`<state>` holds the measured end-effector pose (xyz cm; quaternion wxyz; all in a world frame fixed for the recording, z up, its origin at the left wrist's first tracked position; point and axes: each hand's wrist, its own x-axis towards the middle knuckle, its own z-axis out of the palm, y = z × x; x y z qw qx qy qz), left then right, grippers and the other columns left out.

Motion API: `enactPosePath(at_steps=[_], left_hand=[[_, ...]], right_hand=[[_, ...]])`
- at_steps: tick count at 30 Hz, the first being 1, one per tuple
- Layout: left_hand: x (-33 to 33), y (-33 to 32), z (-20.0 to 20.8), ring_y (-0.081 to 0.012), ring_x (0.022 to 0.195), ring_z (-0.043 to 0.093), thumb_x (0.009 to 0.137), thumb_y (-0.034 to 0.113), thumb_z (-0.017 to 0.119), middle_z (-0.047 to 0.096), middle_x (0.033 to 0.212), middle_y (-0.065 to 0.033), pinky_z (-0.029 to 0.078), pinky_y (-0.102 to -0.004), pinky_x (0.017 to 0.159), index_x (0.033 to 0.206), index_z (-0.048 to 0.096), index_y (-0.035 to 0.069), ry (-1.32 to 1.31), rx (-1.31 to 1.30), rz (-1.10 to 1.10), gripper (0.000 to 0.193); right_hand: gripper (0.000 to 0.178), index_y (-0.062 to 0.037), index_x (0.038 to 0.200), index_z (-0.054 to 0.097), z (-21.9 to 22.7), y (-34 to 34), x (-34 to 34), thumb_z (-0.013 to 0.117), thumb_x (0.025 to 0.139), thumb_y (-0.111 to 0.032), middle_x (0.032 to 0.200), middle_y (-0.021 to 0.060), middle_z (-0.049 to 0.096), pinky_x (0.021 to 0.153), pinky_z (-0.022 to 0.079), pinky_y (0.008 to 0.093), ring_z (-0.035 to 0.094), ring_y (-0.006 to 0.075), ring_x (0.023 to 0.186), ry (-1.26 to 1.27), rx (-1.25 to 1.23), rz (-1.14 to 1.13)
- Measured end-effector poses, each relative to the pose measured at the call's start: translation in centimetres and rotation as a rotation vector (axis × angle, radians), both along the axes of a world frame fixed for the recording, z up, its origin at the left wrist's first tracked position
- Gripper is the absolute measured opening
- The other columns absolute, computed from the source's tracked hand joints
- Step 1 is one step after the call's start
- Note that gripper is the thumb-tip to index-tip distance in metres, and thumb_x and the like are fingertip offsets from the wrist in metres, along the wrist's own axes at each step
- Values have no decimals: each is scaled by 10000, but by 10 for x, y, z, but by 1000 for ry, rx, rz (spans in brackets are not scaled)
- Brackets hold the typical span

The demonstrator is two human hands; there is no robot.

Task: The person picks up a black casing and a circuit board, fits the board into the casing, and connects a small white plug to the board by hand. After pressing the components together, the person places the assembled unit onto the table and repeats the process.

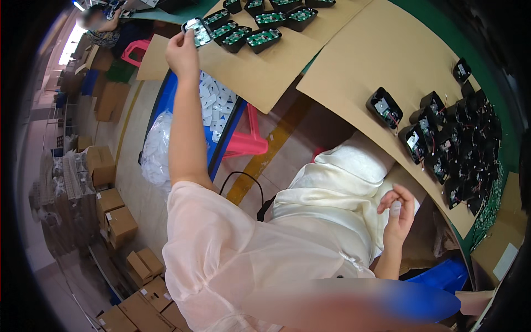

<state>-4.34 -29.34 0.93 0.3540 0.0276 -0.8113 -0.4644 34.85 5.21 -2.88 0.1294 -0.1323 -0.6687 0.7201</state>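
Note:
My left hand (183,54), arm stretched far to the upper left, pinches the edge of a black plastic casing (199,33) with a pale, shiny inside. That casing is beside a group of black casings with green circuit boards (270,20) on a cardboard-covered table. My right hand (399,209) hovers over my lap near the cardboard edge. Its fingers are loosely bent and apart, and nothing shows in them. The nearest thing to it on the table is a pile of black casings with parts and thin wires (442,145). One such casing (384,107) lies a little apart.
Below my left arm stands a blue bin (166,99) of small white parts, with a clear plastic bag (159,149) at its side. A pink stool (249,138) is under the table. Cardboard boxes (119,224) line the left floor. Another person (105,27) sits far left.

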Motion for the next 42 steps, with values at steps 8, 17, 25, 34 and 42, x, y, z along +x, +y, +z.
enactPosePath(at_steps=[8,17,25,34,42], left_hand=[[-110,-37,-53,-196,530,500,691,345,704,562,687,-124,394,-317,441,783,585,-42,-626,177,61,415],[56,141,29,-192,942,505,777,172,633,521,1006,-93,419,-279,762,1118,508,18,-89,-119,-806,395],[149,227,4,-338,1059,443,680,204,701,522,1076,-162,358,-418,895,1143,463,11,48,-675,-1204,555],[247,209,10,-265,1013,503,654,18,731,471,1114,-180,398,-338,874,1114,348,14,-258,-90,-1414,598],[283,232,-22,-288,930,506,628,-13,687,473,1041,-161,421,-346,813,1129,413,-5,-262,-498,-1457,571]], right_hand=[[180,5,985,521,2,-4,-2,470,899,-145,758,47,514,562,387,196,469,86,618,-178,-56,-66],[161,-11,962,544,-4,-4,0,469,901,-139,751,22,515,554,378,184,469,62,628,-224,-103,-117],[187,-12,1019,540,6,-1,1,525,849,-87,799,27,517,594,399,198,493,85,680,-153,103,-86],[295,-39,1072,517,32,-6,-15,583,784,-44,886,63,538,564,430,222,532,132,725,83,101,-269],[83,-51,863,588,25,15,15,570,794,-94,769,51,552,571,436,271,537,186,682,227,1122,-49]])
